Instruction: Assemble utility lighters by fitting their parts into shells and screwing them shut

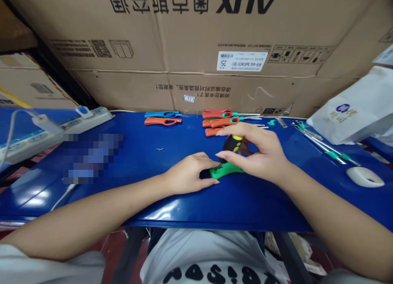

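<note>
In the head view, my right hand is closed around a black and yellow screwdriver, which is tilted with its tip down at a green lighter handle. My left hand pinches the left end of that green handle against the blue table. The handle's right end is hidden behind my right hand. Small loose screws lie on the table to the left. Behind my right hand are several red and orange lighters with metal tubes.
A blue lighter shell and an orange one lie at the back. Metal tubes, a white mouse-shaped object and a white bag are at right. A power strip runs along the left. A large cardboard box walls the back.
</note>
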A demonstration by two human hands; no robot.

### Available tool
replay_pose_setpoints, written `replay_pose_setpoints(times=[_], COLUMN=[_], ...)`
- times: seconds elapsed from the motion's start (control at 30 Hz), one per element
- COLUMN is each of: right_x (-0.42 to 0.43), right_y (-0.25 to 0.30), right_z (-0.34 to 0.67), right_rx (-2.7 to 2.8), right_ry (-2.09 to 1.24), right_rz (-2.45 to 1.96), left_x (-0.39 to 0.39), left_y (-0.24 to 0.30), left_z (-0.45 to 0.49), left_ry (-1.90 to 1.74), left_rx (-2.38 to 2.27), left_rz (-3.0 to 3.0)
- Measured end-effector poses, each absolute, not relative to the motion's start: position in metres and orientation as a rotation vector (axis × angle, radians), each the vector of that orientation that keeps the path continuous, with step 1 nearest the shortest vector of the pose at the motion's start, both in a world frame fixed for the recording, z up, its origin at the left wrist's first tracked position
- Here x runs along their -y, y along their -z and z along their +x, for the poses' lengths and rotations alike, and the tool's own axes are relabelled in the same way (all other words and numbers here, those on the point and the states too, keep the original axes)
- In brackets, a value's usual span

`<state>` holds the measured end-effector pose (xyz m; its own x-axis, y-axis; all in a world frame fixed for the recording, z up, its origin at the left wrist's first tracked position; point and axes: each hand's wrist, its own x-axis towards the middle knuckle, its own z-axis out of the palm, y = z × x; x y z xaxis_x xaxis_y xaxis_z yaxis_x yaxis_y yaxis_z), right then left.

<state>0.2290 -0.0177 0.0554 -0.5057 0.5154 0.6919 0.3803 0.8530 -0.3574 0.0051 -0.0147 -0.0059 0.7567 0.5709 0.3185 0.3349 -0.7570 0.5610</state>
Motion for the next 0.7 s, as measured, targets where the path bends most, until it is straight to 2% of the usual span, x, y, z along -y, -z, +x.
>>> replay_pose_setpoints(times=[0.07,0.23,0.33,0.4,0.53,0.7], right_x=[0.0178,0.0177,0.0170,0.0170,0.0181,0.0203], right_y=[-0.0552,-0.0541,-0.0529,-0.0526,-0.0533,-0.0552], right_z=[0.2280,0.2257,0.2268,0.2273,0.2269,0.2273], right_rx=[2.156,2.198,2.130,2.140,2.166,2.153], right_ry=[-0.053,-0.413,-0.146,-0.082,-0.354,0.104], right_rz=[-0.669,-0.633,-0.641,-0.646,-0.594,-0.555], left_x=[0.0144,0.0145,0.0147,0.0148,0.0149,0.0144], left_y=[0.0067,0.0065,0.0066,0.0066,0.0061,0.0059], left_z=[0.0050,0.0054,0.0056,0.0057,0.0059,0.0057], left_ry=[-0.673,-0.646,-0.661,-0.668,-0.668,-0.660], left_rx=[-0.699,-0.709,-0.713,-0.732,-0.743,-0.757], left_rz=[2.472,2.453,2.437,2.427,2.430,2.435])
